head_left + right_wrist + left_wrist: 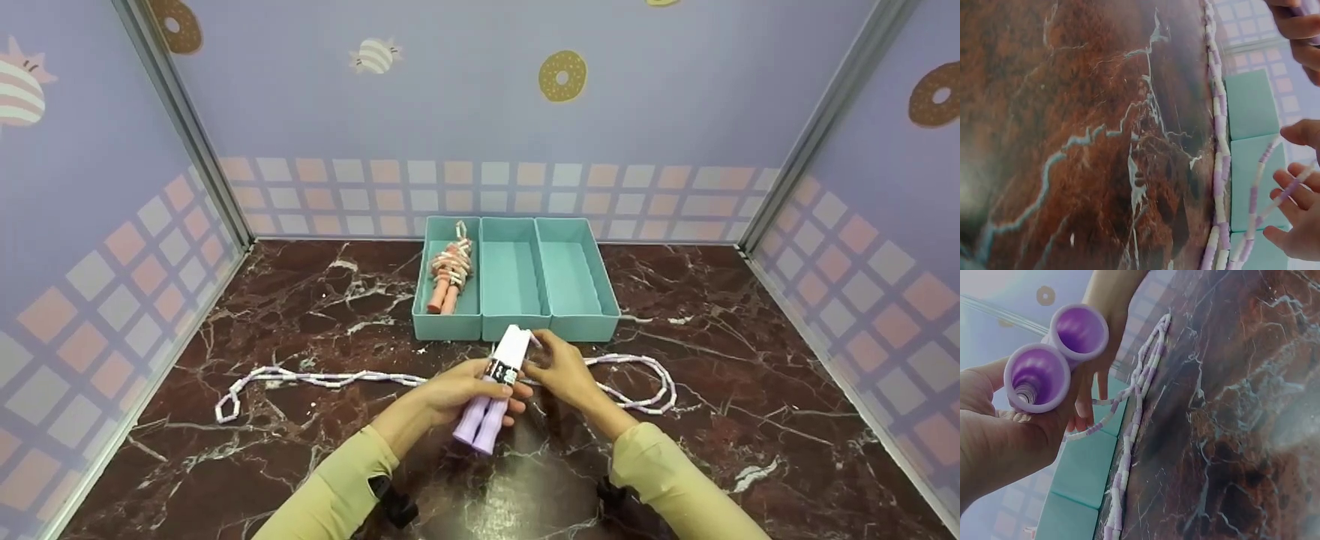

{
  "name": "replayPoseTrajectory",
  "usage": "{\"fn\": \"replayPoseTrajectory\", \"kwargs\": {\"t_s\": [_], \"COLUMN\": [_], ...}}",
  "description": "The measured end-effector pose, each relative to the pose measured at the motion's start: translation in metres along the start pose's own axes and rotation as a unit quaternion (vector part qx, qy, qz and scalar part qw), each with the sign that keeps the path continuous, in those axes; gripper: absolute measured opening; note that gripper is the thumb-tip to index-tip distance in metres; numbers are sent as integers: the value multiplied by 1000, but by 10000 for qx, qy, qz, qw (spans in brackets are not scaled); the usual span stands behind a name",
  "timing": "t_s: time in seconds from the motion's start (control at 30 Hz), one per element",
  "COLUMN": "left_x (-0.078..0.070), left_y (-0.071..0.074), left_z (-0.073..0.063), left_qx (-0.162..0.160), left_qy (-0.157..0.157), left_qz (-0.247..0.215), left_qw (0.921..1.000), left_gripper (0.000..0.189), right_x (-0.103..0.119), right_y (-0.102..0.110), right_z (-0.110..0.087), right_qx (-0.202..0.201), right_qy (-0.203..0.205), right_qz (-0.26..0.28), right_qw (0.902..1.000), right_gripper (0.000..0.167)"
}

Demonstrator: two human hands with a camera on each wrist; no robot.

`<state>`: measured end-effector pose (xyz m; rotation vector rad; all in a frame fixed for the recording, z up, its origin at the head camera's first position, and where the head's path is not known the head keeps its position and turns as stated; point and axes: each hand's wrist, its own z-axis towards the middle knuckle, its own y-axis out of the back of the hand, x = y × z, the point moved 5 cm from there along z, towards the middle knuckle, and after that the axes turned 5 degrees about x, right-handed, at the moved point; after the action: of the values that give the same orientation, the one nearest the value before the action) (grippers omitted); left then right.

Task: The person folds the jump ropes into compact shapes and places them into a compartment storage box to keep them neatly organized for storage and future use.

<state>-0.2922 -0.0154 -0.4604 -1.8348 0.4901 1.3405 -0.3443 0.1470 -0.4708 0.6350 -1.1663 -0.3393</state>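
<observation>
My left hand point(469, 394) grips the paired lilac handles point(482, 421) of a beaded jump rope, side by side, with a white section and a black label at the far end. In the left wrist view, the hollow ends of the handles point(1039, 377) face the camera. Close by the white end, my right hand point(564, 375) has its fingers loosely curled round the white-and-lilac rope point(1253, 197). The beaded cord point(330, 380) trails over the table to the left, and a loop of it point(664, 375) lies on the right.
Behind the hands stands a teal three-compartment box point(517, 328). Its left compartment holds a bundled coral-and-white jump rope point(452, 266) with coral handles. Patterned walls point(480, 112) enclose the dark marbled table point(712, 465) at the back and both sides.
</observation>
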Motion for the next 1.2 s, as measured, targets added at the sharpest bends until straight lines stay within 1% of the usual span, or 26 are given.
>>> {"fn": "replayPoseTrajectory", "kwargs": {"t_s": [0.13, 0.23, 0.3, 0.37, 0.5, 0.7, 0.87, 0.97, 1.07, 1.2], "left_x": [-1, 0, 1, 2, 6, 16, 23, 28, 34, 39], "left_y": [-1, 2, 5, 8, 14, 25, 33, 36, 38, 38], "left_z": [-2, -5, -6, -7, -10, -16, -19, -20, -21, -22], "left_qx": [31, -56, -127, -179, -295, -522, -673, -749, -822, -970], "left_qy": [27, 52, 65, 54, 32, 66, 113, 153, 227, 293], "left_qz": [-20, -17, -23, -10, -29, -110, -107, -79, -41, 66], "left_qw": [10000, 10000, 9999, 9998, 9996, 9986, 9976, 9970, 9963, 9948], "left_gripper": [43, 44, 45, 47, 43, 38, 35, 37, 39, 33], "right_x": [-3, -5, -6, -9, -13, -19, -22, -24, -24, -23], "right_y": [-4, -4, -2, 1, 10, 24, 38, 46, 51, 55], "right_z": [1, 0, -1, -2, -4, -5, -3, -1, 2, 3], "right_qx": [78, 118, 114, 110, 10, -183, -328, -409, -425, -272], "right_qy": [-30, 40, 77, 76, 60, 70, -133, -232, -284, -325], "right_qz": [-59, -190, -305, -364, -514, -566, -518, -455, -344, -267], "right_qw": [9999, 9997, 9994, 9992, 9987, 9982, 9980, 9979, 9981, 9987], "right_gripper": [33, 26, 24, 24, 22, 11, 3, 3, 7, 11]}}
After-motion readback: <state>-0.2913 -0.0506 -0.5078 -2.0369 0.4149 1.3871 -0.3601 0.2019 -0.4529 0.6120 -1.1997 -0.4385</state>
